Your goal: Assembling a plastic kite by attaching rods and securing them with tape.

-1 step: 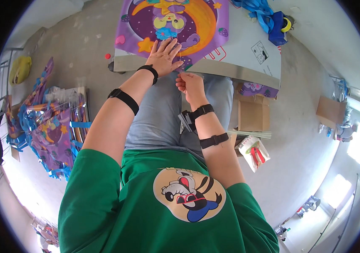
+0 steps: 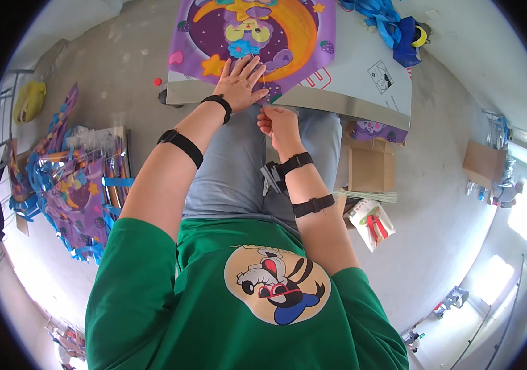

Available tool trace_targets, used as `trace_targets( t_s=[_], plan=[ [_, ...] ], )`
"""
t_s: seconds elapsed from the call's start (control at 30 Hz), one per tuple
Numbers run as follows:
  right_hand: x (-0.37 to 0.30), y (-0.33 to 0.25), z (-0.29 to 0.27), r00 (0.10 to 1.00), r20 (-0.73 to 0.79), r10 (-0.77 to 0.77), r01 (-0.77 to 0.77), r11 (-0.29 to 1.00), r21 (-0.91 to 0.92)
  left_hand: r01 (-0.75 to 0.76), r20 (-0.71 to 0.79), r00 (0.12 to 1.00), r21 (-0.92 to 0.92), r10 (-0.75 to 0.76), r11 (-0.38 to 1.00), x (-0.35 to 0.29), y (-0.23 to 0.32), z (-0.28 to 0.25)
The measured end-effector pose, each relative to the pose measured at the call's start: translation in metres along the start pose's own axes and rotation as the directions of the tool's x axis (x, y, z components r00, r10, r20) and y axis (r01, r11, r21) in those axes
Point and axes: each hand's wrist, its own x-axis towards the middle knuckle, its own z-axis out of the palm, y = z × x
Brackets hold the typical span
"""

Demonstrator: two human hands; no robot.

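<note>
A purple kite-shaped sheet (image 2: 313, 52), printed with a crescent moon, stars and a cartoon figure, lies on the table with one corner pointing at me. My left hand (image 2: 240, 85) rests flat on it near that corner, open, with the fingers spread. Just past the table's near edge, my right hand (image 2: 279, 125) is closed. Its thumb and forefinger pinch the tip of the sheet's corner, and the other fingers curl inward. Whether a smaller piece sits inside the pinch is hidden.
Blue ribbons (image 2: 377, 18) and a yellow tape roll (image 2: 419, 36) lie at the table's far right. Below the table on the right are an open cardboard box (image 2: 371, 169), thin rods (image 2: 368, 196) and a white bag (image 2: 369, 225). More purple printed sheets (image 2: 78, 197) with blue ribbons hang at left.
</note>
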Motion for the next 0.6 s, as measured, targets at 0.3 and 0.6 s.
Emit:
trace_targets(
  t_s=[0.3,0.6],
  plan=[
    [0.0026,0.0034,0.0029,1.000,-0.029,0.009,-0.007,0.997,0.072,-0.004,0.009,1.000,0.005,0.004,1.000,0.0004,-0.0005,-0.0012],
    [0.0087,0.0108,-0.0001,0.999,-0.023,0.025,-0.020,0.980,0.198,-0.011,-0.005,1.000,-0.002,0.011,1.000,-0.0003,-0.0010,0.0015]
  ],
)
